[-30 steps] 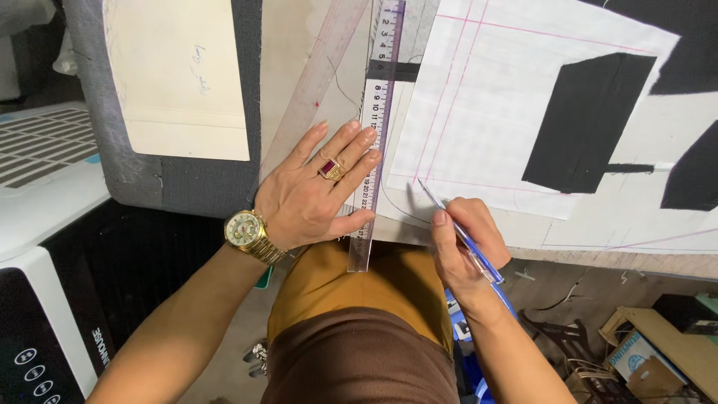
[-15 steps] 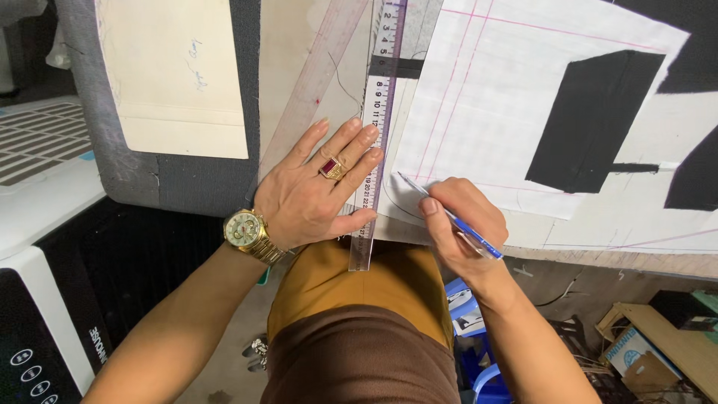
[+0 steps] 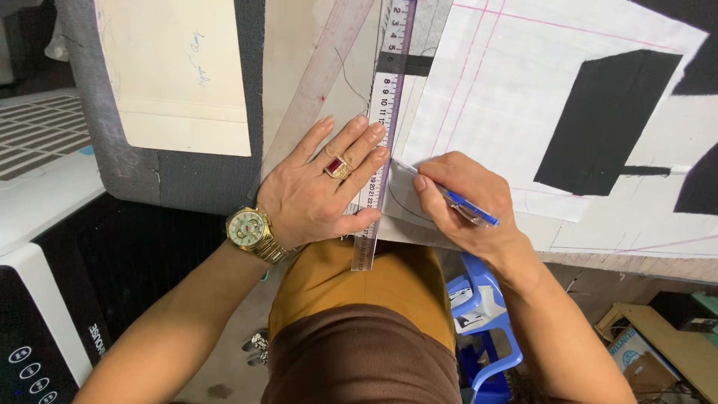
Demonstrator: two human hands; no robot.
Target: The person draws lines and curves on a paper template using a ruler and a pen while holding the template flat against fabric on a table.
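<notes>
Our left hand (image 3: 321,191) lies flat and open on the ruler (image 3: 381,127). Our right hand (image 3: 460,198) grips a blue pen (image 3: 467,209) just right of it, on the white paper (image 3: 508,90).

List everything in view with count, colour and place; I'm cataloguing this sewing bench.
clear plastic ruler: 1, transparent, purple edge, upright at centre
white pattern paper: 1 sheet, pink lines, right of ruler
black fabric piece: 1, on the paper
cream card: 1, upper left, on grey felt
blue plastic stool: 1, below the bench edge
blue ballpoint pen: 1, in right hand
gold wristwatch: 1, left wrist
left hand: flat, pressing the ruler
right hand: grip closed on the pen
</notes>
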